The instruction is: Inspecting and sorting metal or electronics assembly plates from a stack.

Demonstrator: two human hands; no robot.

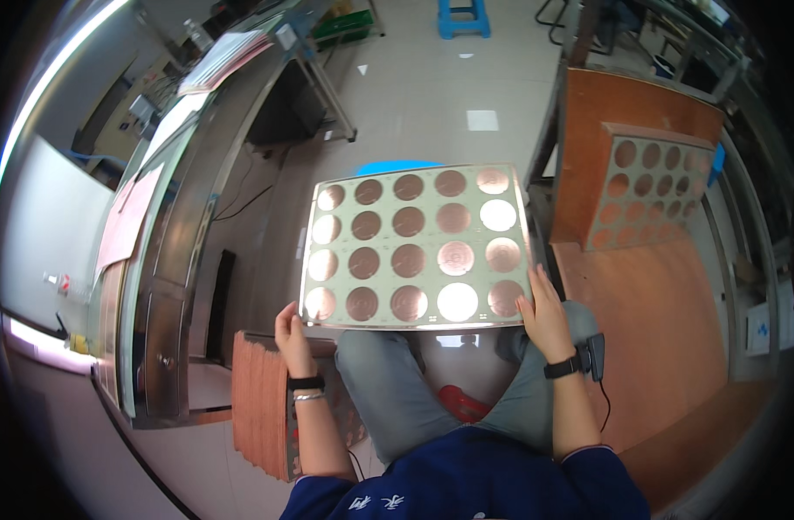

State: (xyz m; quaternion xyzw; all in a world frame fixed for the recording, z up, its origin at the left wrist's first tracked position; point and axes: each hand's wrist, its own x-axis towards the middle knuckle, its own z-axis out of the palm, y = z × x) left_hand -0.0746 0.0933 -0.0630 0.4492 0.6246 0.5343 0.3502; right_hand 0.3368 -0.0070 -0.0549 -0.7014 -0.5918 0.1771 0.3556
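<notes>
**Copper discs (408, 222) in rows on a pale green panel (431, 243), gripped near both lower corners**

The panel's back is out of sight, and glare whitens several discs, making their surface marks hard to read. Its top edge covers most of a blue object (398, 166), of a kind that cannot be told. A red object (463, 404) shows only partly between the thighs (388, 386).

The panel is at the centre of the frame, disc side toward the camera, its long axis running left to right. The left hand (294, 342) is closed on the lower left edge; the right hand (546, 319) grips the lower right, thumb on the face. Fingers behind the panel cannot be seen.

Discs: twenty, four rows of five. One second panel (649, 198) leans against a brown board (579, 130) at the right, its far columns too unclear to count. One stack of sheets (260, 407), number unclear, stands lower left; one blue stool (463, 19), cut off, at the top.
</notes>
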